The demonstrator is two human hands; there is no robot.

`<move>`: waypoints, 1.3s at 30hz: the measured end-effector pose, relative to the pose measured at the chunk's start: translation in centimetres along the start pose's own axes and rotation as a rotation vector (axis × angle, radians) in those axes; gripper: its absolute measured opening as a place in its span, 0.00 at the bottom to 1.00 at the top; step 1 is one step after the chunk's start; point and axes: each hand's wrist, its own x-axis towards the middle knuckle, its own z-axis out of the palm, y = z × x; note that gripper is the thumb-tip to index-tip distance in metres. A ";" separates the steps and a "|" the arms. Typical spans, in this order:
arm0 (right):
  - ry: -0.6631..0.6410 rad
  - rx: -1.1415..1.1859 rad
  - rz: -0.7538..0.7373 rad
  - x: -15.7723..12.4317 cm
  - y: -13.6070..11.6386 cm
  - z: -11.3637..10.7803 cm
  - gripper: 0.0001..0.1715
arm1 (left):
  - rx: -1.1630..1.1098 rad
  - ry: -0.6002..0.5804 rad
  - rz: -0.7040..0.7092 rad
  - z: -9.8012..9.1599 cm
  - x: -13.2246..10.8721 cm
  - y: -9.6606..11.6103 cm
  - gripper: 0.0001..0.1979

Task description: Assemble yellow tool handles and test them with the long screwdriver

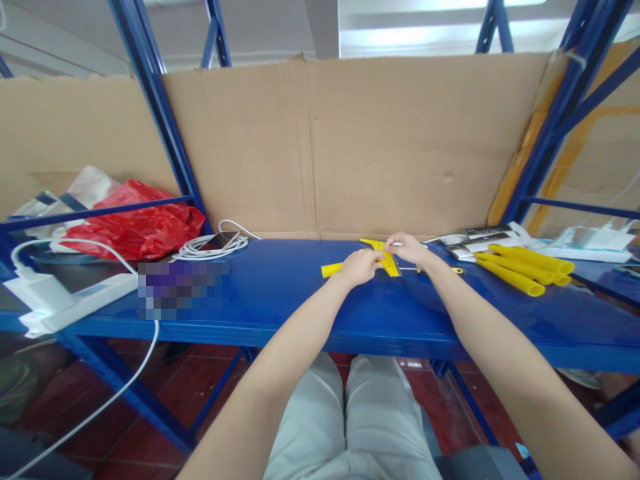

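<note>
Left hand (359, 268) gripping yellow piece (393, 268), right hand (407, 249) pinching its edge; I judge this mid-adjustment, steady hold needed next.

Off to the right of both hands (361, 267) (406, 248), yellow tubes (525, 268) lie on that blue bench (280, 287); well left, a coiled white cable (213, 251).

Cardboard (400, 147) spans the middle of the frame behind a blue bench (280, 287). Blue posts (163, 113) slant at left and right. Red floor tiles (167, 387) show below; brightness (440, 39) fills the upper right.
</note>
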 end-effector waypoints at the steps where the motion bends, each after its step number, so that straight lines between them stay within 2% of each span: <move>1: -0.003 -0.019 -0.010 0.0 0.0 0.1 0.13 | 0.007 0.005 0.001 0.1 0.0 0.0 0.12; 7: -0.034 -0.165 -0.075 0.3 0.0 -0.1 0.12 | 0.056 -0.006 0.001 0.0 -0.2 0.2 0.13; 11: -0.037 -0.190 -0.066 0.3 -0.1 -0.1 0.12 | 0.091 -0.028 0.003 -0.3 -0.3 0.4 0.14; 16: 0.015 -0.058 0.039 -0.2 -0.4 0.5 0.09 | 0.119 -0.021 0.017 -0.5 -0.5 0.6 0.16; 21: 0.100 0.136 0.215 -0.4 -0.8 1.1 0.12 | 0.122 -0.021 0.024 -0.6 -0.5 0.8 0.16; 25: 0.159 0.201 0.275 -0.4 -0.8 0.8 0.08 | 0.086 0.030 -0.002 -0.6 -0.4 0.7 0.16; 27: 0.115 0.216 0.301 -0.5 -0.7 0.2 0.07 | 0.068 0.065 -0.025 -0.6 -0.3 0.5 0.15; 33: -0.131 0.236 0.315 -0.8 -0.9 -0.7 0.16 | 0.075 0.095 -0.087 -0.6 -0.3 0.1 0.14; 39: -0.165 0.239 0.303 -0.9 -1.3 -0.2 0.15 | 0.074 0.052 -0.100 -0.9 -0.4 0.5 0.14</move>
